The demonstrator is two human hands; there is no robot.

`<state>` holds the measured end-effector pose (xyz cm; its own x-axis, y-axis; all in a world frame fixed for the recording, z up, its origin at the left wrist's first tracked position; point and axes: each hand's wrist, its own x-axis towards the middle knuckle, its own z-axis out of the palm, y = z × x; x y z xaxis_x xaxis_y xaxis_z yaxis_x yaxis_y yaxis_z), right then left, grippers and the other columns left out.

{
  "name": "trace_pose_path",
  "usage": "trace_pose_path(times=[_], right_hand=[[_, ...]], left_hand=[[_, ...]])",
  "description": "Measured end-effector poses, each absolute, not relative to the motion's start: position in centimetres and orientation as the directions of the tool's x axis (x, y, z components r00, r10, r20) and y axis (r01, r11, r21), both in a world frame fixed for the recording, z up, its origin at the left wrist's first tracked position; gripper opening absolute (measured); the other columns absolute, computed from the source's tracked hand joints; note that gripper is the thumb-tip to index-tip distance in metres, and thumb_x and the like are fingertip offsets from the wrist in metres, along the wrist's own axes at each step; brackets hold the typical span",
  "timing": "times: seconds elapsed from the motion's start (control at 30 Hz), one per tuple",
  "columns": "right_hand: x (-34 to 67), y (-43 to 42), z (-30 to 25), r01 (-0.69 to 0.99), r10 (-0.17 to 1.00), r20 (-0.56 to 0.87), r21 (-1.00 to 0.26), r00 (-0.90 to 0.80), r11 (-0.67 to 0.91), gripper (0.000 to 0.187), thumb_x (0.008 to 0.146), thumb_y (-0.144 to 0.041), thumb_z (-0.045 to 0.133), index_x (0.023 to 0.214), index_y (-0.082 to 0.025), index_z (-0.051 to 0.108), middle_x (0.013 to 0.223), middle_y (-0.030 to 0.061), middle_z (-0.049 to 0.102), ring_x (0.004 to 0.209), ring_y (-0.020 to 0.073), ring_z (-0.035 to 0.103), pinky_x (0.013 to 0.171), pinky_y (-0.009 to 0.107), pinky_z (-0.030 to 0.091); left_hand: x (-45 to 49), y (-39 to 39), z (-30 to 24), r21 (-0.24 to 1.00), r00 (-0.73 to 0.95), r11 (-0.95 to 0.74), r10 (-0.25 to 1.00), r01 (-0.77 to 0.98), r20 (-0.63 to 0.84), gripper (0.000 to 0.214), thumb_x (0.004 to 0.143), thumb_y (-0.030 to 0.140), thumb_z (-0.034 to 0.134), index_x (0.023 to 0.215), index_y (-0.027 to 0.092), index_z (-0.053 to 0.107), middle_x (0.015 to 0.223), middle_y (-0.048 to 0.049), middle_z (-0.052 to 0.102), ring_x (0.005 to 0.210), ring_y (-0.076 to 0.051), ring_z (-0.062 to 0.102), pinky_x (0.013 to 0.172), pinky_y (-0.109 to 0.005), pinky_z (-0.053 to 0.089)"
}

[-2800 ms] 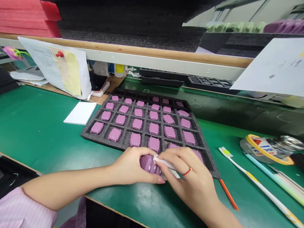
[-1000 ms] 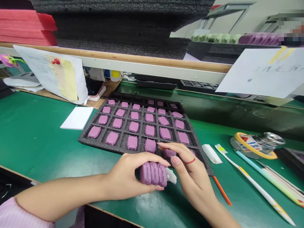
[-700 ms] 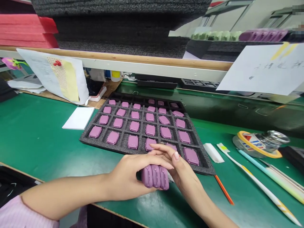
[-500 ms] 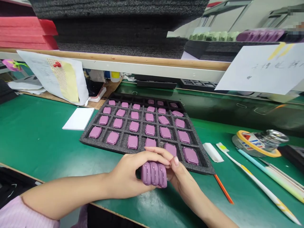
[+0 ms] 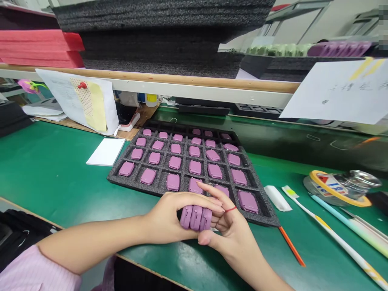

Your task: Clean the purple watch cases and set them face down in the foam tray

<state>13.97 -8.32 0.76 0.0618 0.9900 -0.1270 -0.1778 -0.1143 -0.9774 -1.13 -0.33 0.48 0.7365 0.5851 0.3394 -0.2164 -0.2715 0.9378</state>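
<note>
My left hand [image 5: 168, 218] is wrapped round a short row of three purple watch-shaped cases [image 5: 195, 218], their narrow sides facing me. From the right, my right hand [image 5: 233, 228] cups the end of the row. Its thumb lies at the lower edge of the cases, and its fingers curl over by the left fingertips, partly hidden. Just beyond both hands lies a black foam tray [image 5: 133, 185], where similar purple cases [image 5: 173, 182] sit one to a compartment. My hands cover part of its front row.
Right of the tray lie a white block [image 5: 277, 198], an orange stick [image 5: 292, 246], a toothbrush [image 5: 336, 232] and a glass bottle [image 5: 327, 190] with a metal top. A white pad [image 5: 105, 152] lies left. Overhead, a shelf [image 5: 182, 83] holds black foam stacks.
My right thumb has dropped from the top of the purple cases to their lower edge, and the right hand has turned. The left hand keeps its hold. The view has shifted slightly.
</note>
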Motion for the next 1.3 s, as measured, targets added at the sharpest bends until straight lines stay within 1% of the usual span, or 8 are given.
trace_pose_path(times=[0.13,0.27,0.33,0.47,0.73,0.97,1.1,1.3], right_hand=[[14.4,-8.1,0.2,-0.094,1.000,-0.028,-0.995,-0.007,-0.029,0.097,0.061,-0.061,0.088,0.140,-0.026,0.046,0.117,0.0092,0.073,0.100,0.0263,0.076,0.081,0.032,0.061],[17.5,-7.4,0.9,0.178,0.986,0.155,-0.970,-0.057,0.163,0.067,0.088,-0.073,0.054,0.130,-0.021,0.059,0.100,0.0091,0.078,0.083,0.0237,0.076,0.073,0.034,0.062],[20.6,-6.9,1.5,0.470,0.945,0.295,-0.860,0.139,0.199,0.054,0.096,-0.067,0.043,0.110,-0.022,0.071,0.086,0.0076,0.078,0.073,0.0212,0.074,0.068,0.033,0.060],[28.3,-6.1,1.4,0.888,0.736,0.552,-0.436,0.393,-0.147,0.043,0.092,-0.061,0.051,0.094,-0.026,0.075,0.076,0.0097,0.075,0.072,0.0253,0.072,0.064,0.037,0.053],[33.5,-5.8,-1.7,0.940,0.829,0.487,-0.317,0.276,-0.127,0.040,0.079,-0.064,0.064,0.062,-0.029,0.069,0.046,0.0044,0.055,0.040,0.0236,0.050,0.043,0.036,0.034],[24.2,-6.4,0.1,0.898,0.679,0.696,-0.423,0.235,0.123,0.023,0.091,-0.039,0.062,0.106,-0.022,0.064,0.096,0.0091,0.071,0.077,0.0216,0.070,0.070,0.036,0.057],[18.3,-7.5,1.4,0.780,0.655,0.753,-0.377,-0.056,0.499,0.019,0.087,-0.014,0.068,0.102,-0.024,0.064,0.087,0.0050,0.069,0.078,0.0191,0.069,0.068,0.033,0.059],[16.6,-7.5,1.2,0.726,0.676,0.722,-0.383,-0.151,0.571,0.023,0.088,-0.007,0.064,0.104,-0.024,0.063,0.087,0.0044,0.070,0.074,0.0158,0.070,0.066,0.027,0.059]], left_hand=[[-1.1,-0.2,0.8,0.951,0.758,-0.232,0.577,-0.204,0.304,0.041,0.073,0.028,0.086,0.112,0.019,0.075,0.120,-0.0074,0.076,0.117,-0.025,0.070,0.106,-0.034,0.053],[-1.3,-0.2,1.0,0.955,0.737,-0.266,0.618,-0.133,0.274,0.042,0.073,0.024,0.086,0.112,0.019,0.074,0.116,-0.0070,0.077,0.112,-0.022,0.071,0.104,-0.033,0.053],[-1.4,-0.1,0.8,0.961,0.717,-0.263,0.655,-0.080,0.239,0.044,0.071,0.026,0.088,0.112,0.020,0.073,0.117,-0.0072,0.076,0.113,-0.023,0.070,0.102,-0.035,0.054],[-1.4,0.4,0.1,0.978,0.714,-0.207,0.684,-0.008,0.150,0.046,0.072,0.028,0.087,0.114,0.020,0.071,0.122,-0.0092,0.073,0.115,-0.025,0.068,0.099,-0.040,0.056],[-1.4,1.3,0.1,0.970,0.779,-0.243,0.611,0.014,0.142,0.044,0.073,0.024,0.086,0.114,0.021,0.071,0.126,-0.0090,0.072,0.122,-0.023,0.066,0.110,-0.041,0.048],[-1.3,1.5,-0.2,0.958,0.798,-0.285,0.580,0.010,0.164,0.043,0.072,0.025,0.086,0.113,0.020,0.073,0.117,-0.0075,0.075,0.115,-0.023,0.068,0.106,-0.037,0.049],[-1.1,1.6,-0.3,0.952,0.800,-0.305,0.575,0.013,0.173,0.043,0.072,0.025,0.086,0.113,0.019,0.072,0.114,-0.0069,0.076,0.107,-0.021,0.070,0.099,-0.033,0.052],[-1.0,1.4,-0.4,0.958,0.783,-0.283,0.607,0.055,0.134,0.040,0.073,0.023,0.083,0.112,0.020,0.072,0.110,-0.0049,0.076,0.103,-0.021,0.070,0.095,-0.030,0.052]])
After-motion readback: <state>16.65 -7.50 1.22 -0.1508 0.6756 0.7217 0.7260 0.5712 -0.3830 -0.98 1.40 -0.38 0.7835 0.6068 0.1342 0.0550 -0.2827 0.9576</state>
